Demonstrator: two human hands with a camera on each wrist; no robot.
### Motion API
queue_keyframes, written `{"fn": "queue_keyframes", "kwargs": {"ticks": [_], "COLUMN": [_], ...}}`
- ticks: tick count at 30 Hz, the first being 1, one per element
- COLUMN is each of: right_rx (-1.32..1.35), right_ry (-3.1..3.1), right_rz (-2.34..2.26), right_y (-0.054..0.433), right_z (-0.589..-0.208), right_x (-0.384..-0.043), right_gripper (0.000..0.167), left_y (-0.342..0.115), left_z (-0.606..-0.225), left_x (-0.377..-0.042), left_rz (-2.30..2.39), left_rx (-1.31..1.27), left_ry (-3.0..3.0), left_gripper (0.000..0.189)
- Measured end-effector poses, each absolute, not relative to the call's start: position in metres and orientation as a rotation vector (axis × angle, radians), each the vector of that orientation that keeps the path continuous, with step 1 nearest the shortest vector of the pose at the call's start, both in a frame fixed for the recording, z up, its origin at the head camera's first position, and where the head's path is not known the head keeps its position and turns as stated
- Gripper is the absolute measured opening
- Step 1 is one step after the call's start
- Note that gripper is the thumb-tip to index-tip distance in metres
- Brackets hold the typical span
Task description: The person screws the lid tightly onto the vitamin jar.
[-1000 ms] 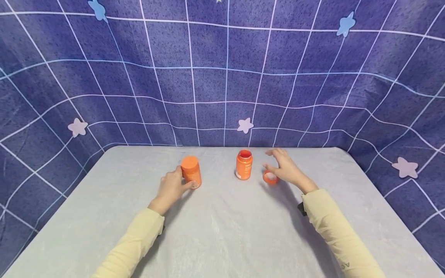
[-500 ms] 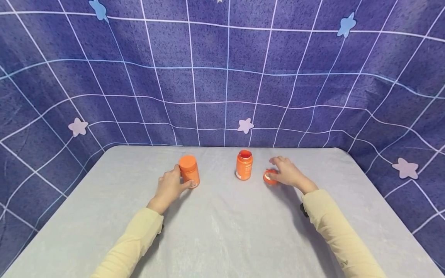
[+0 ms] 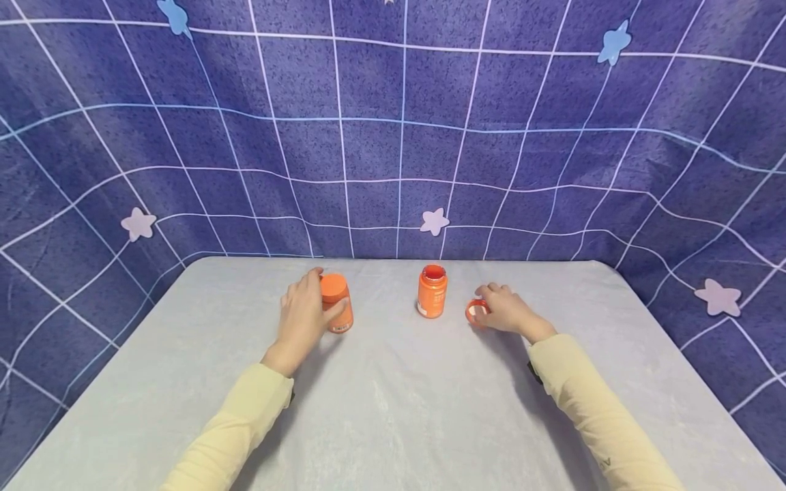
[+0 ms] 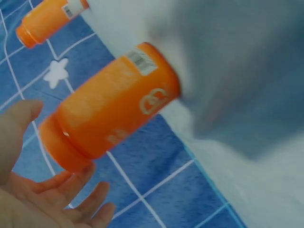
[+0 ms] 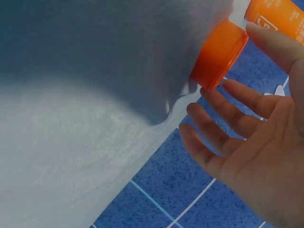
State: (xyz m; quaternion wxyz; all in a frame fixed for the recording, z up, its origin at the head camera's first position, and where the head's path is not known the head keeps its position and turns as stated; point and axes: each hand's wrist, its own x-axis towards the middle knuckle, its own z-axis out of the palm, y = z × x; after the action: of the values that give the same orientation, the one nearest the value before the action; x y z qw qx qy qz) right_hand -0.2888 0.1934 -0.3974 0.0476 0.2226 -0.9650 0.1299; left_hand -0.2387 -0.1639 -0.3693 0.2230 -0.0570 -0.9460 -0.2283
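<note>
On the left of the table, an orange jar [image 3: 341,316] with its lid [image 3: 333,287] on stands upright. My left hand [image 3: 301,315] reaches around its upper part; in the left wrist view the thumb [image 4: 23,116] is apart from the jar while fingertips lie at the lid. An orange jar without a lid [image 3: 432,296] stands in the middle, mouth up. Just right of it a loose orange lid [image 3: 469,311] lies hollow side up. My right hand [image 3: 506,312] spans this lid, thumb and fingertips at opposite edges, fingers spread; firm grip is not visible.
A grey cloth covers the table [image 3: 387,409]. Behind and at both sides hangs a dark blue curtain [image 3: 368,150] with grid lines and stars.
My left hand has moved up along the capped jar, from its body towards its lid. My right hand has come down and its fingers have closed in around the loose lid.
</note>
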Motion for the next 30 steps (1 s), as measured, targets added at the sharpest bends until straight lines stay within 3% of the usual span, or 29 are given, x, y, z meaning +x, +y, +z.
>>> {"fn": "queue_keyframes", "kwargs": {"ticks": [5, 15, 30], "right_rx": [0.661, 0.661, 0.640], "right_ry": [-2.990, -3.024, -2.924], "right_rz": [0.328, 0.289, 0.398], "right_y": [0.192, 0.191, 0.190], "right_z": [-0.399, -0.399, -0.401], "right_x": [-0.289, -0.290, -0.290], "right_gripper": [0.052, 0.051, 0.051], "left_y": [-0.150, -0.119, -0.089], "left_z": [-0.360, -0.355, -0.374], "left_x": [-0.237, -0.235, -0.233], "left_rz": [-0.560, -0.509, -0.469], "left_rx": [-0.219, -0.325, -0.441], "left_ry": [-2.534, -2.522, -2.535], "left_gripper": [0.064, 0.056, 0.054]}}
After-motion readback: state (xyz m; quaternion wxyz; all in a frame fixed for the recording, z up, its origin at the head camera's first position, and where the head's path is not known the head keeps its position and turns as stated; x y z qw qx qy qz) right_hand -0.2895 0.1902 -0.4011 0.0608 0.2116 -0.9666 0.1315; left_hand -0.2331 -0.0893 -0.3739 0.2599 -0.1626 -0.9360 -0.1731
